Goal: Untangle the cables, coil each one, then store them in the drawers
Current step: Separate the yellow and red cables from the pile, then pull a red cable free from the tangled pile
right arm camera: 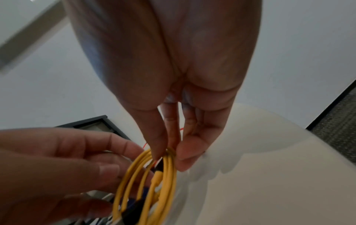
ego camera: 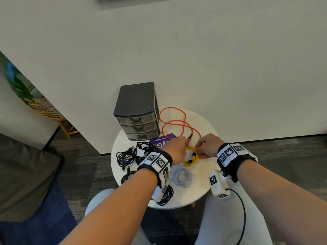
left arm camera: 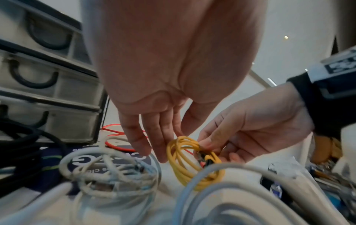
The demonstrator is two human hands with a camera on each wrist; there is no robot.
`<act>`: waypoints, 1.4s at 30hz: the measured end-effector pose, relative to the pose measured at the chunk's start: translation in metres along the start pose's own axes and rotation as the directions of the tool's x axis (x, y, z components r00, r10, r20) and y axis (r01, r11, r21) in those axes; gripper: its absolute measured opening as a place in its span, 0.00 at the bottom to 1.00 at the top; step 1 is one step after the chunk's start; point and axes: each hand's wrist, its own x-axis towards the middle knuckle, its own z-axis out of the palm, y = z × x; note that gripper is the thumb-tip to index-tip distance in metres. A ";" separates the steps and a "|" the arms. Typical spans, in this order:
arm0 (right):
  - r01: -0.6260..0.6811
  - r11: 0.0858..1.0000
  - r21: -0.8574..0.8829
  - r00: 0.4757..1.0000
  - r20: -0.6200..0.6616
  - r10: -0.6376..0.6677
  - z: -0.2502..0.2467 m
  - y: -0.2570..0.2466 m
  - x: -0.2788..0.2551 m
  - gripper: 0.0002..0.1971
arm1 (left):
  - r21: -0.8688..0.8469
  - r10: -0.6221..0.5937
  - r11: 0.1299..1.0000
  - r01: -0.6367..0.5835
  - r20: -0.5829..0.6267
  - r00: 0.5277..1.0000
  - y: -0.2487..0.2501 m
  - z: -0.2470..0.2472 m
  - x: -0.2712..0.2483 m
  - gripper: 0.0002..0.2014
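Note:
A yellow cable [ego camera: 190, 160] [left arm camera: 179, 164] [right arm camera: 146, 182] wound into a small coil hangs just above the round white table [ego camera: 201, 184]. My right hand [ego camera: 197, 151] [left arm camera: 210, 146] [right arm camera: 169, 158] pinches the top of the coil near its black plugs. My left hand [ego camera: 182, 147] [left arm camera: 158, 146] [right arm camera: 108, 164] is beside the coil with fingers nearly straight, fingertips against its loops. A red cable [ego camera: 174, 121] [left arm camera: 115, 146] lies loose behind. The dark three-drawer unit [ego camera: 138, 110] [left arm camera: 57, 91] stands at the back, all drawers closed.
A pale coiled cable [ego camera: 182, 175] [left arm camera: 108, 172] lies near the table's front. Black cables [ego camera: 127, 156] are bunched at the left, another black coil [ego camera: 167, 195] sits at the front edge. A purple card [ego camera: 162, 140] lies before the drawers. A wall stands close behind.

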 end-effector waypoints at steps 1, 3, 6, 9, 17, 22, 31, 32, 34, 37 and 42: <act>-0.002 0.999 -0.034 1.000 0.007 0.002 0.001 0.003 0.001 0.05 | 0.067 0.004 0.998 -0.005 0.015 1.000 0.001 0.001 0.002 0.15; 0.021 0.994 -0.108 1.000 0.011 -0.020 0.005 0.007 0.001 0.05 | 0.192 0.007 0.981 -0.013 0.029 1.000 0.004 0.002 0.005 0.14; 0.088 0.963 -0.253 0.996 0.007 -0.089 0.008 0.008 0.001 0.06 | 0.295 0.018 0.955 -0.023 0.019 1.000 0.010 0.000 0.009 0.15; 0.127 0.917 -0.379 0.991 0.023 -0.128 0.007 0.006 -0.002 0.05 | 0.313 0.038 0.949 -0.041 0.015 0.999 0.014 -0.003 0.008 0.15; 0.153 0.949 -0.277 0.987 -0.007 -0.161 -0.022 -0.005 0.004 0.07 | 0.175 0.066 0.982 -0.064 -0.007 0.998 0.011 -0.017 0.002 0.15; 0.077 0.918 -0.388 0.976 -0.161 -0.149 -0.033 -0.007 0.024 0.09 | 0.057 0.082 0.995 -0.078 -0.080 0.993 0.006 -0.037 -0.003 0.13; -0.101 0.851 -0.515 0.971 -0.236 -0.028 -0.012 -0.006 0.050 0.11 | -0.025 0.116 0.992 -0.121 -0.137 0.984 -0.011 -0.055 -0.009 0.11; -0.097 0.892 -0.441 0.962 -0.270 -0.029 -0.016 -0.009 0.050 0.13 | -0.030 0.118 0.992 -0.123 -0.144 0.983 -0.013 -0.058 -0.009 0.11; -0.031 0.981 -0.190 0.933 -0.357 -0.039 -0.026 -0.017 0.049 0.14 | -0.083 0.118 0.988 -0.133 -0.164 0.979 -0.016 -0.066 -0.010 0.11; 0.257 0.947 0.193 0.878 -0.457 -0.145 -0.042 -0.039 0.033 0.07 | -0.291 0.056 0.951 -0.106 -0.174 0.983 -0.008 -0.079 -0.008 0.15; 0.574 0.773 0.268 0.800 -0.385 -0.461 -0.048 -0.086 -0.015 0.05 | -0.842 -0.122 0.538 -0.043 -0.128 0.984 0.024 -0.106 -0.010 0.29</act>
